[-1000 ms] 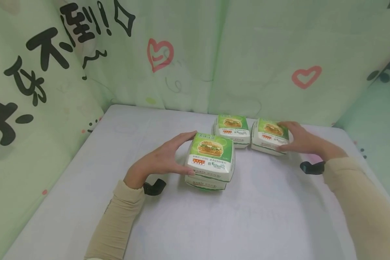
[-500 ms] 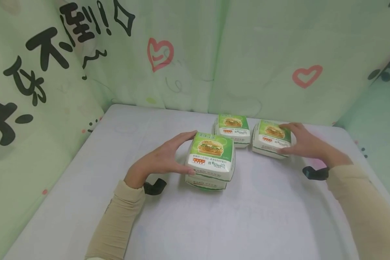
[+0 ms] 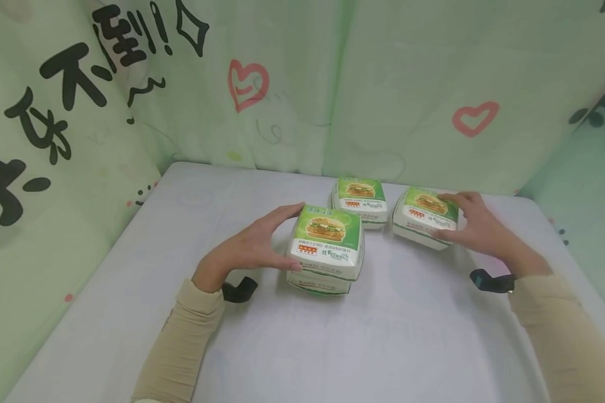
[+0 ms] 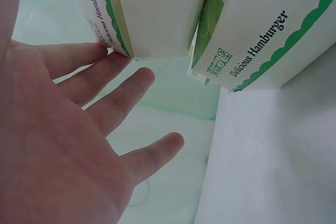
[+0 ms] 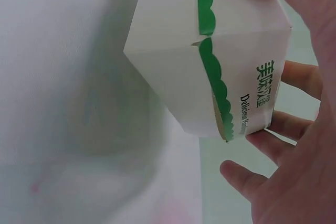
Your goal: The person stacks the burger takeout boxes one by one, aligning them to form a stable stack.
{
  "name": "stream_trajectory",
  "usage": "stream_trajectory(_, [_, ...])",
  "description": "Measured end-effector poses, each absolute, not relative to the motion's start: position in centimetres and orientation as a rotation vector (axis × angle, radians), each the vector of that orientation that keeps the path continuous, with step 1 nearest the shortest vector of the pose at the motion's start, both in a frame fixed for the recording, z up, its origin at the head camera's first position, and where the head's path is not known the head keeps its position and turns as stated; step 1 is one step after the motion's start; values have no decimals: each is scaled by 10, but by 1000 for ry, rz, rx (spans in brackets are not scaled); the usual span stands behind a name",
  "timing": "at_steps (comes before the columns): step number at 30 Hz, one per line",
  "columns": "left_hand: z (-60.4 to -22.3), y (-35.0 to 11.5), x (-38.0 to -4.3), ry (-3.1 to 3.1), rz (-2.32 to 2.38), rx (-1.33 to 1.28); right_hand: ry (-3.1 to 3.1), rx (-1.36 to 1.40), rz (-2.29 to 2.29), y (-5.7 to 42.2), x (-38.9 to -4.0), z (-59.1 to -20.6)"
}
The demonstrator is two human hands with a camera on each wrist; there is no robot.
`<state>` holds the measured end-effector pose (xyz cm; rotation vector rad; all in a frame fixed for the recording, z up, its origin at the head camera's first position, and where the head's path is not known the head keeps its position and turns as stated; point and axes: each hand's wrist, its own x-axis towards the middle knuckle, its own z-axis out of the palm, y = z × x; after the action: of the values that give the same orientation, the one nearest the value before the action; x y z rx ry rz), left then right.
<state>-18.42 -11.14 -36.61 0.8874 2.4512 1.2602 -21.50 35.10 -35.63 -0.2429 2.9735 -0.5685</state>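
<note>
Two white-and-green burger boxes are stacked mid-table, the top box (image 3: 327, 238) on the lower box (image 3: 316, 283). My left hand (image 3: 252, 246) rests against the stack's left side, its fingers fairly straight. In the left wrist view, the fingertips (image 4: 118, 56) touch the edge of the upper box (image 4: 157, 9), beside the lower box (image 4: 268, 24). My right hand (image 3: 471, 221) grips a third box (image 3: 423, 215) at the right, with the thumb near and the fingers far. That box is tilted. The right wrist view shows this box (image 5: 210, 61) held in my right hand (image 5: 294, 171).
A fourth burger box (image 3: 360, 196) sits at the back, between the stack and the gripped box. The white table (image 3: 408, 336) is enclosed by pale green curtains (image 3: 292, 84) with hearts and black lettering on the left, back and right.
My right hand has drawn its box a little to the right and nearer, tilting it. The left hand and the stack have not moved.
</note>
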Motion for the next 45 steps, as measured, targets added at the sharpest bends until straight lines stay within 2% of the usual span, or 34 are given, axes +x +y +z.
stream_trajectory(25, [-365,-112,-183,2455,1268,902,3009,-261,-986,332,-184,-360])
stream_trajectory(38, [-366,-111,-182,2447,1266,897,3052,-421,-1224,315,-172,-356])
stream_trajectory(45, [-368,-109,-183,2436,1273,905,3067,-405,-1277,308,-165,-355])
